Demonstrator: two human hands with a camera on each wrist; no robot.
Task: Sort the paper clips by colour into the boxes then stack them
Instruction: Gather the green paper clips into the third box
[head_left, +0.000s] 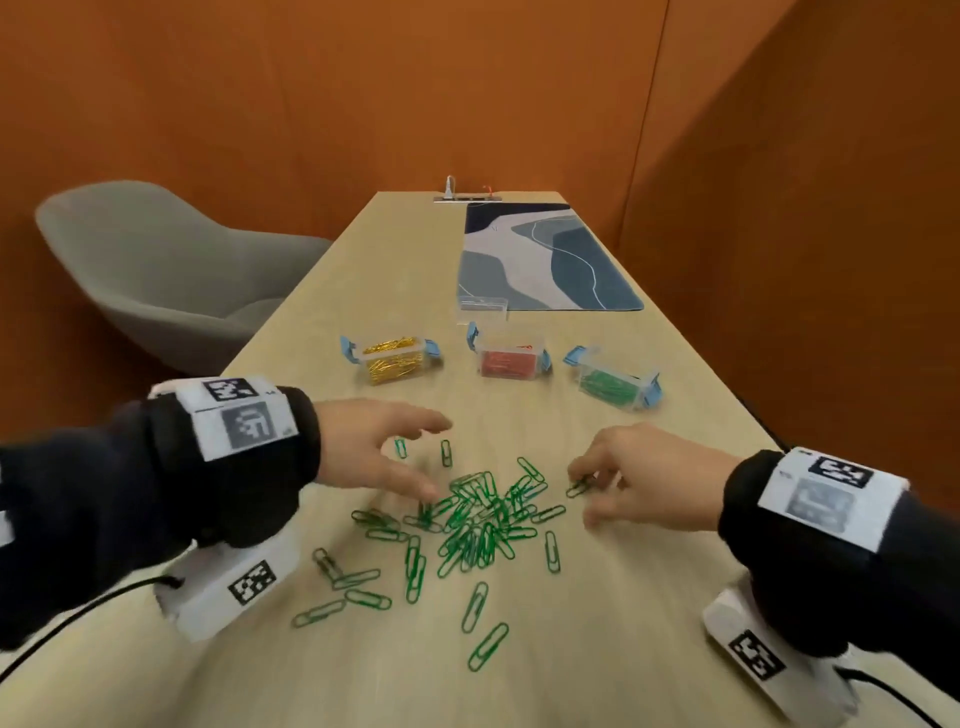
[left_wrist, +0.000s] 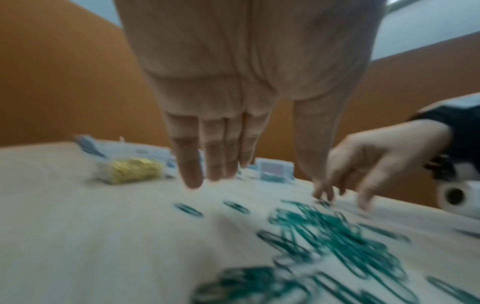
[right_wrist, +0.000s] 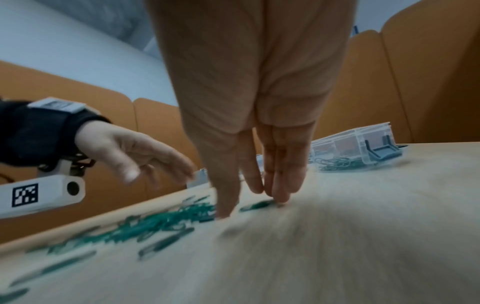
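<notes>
Several green paper clips (head_left: 483, 514) lie in a loose pile on the wooden table (head_left: 675, 597), with strays around it. My left hand (head_left: 434, 460) hovers over the pile's left side with straight fingers (left_wrist: 192, 176), its thumb down at the pile's edge. My right hand (head_left: 584, 496) has its fingertips (right_wrist: 280, 195) pressed on one green clip (head_left: 579, 487) at the pile's right edge; its thumb is set apart on the table. Beyond them stand three open clear boxes: gold clips (head_left: 392, 358), red clips (head_left: 508, 361), green clips (head_left: 613, 387). Both wrist views are blurred.
A clear lid or box (head_left: 482, 306) lies behind the red box, at the edge of a blue patterned mat (head_left: 545, 260). A grey chair (head_left: 156, 270) stands left of the table. Orange walls enclose the far and right sides. Cables trail from both wrist cameras.
</notes>
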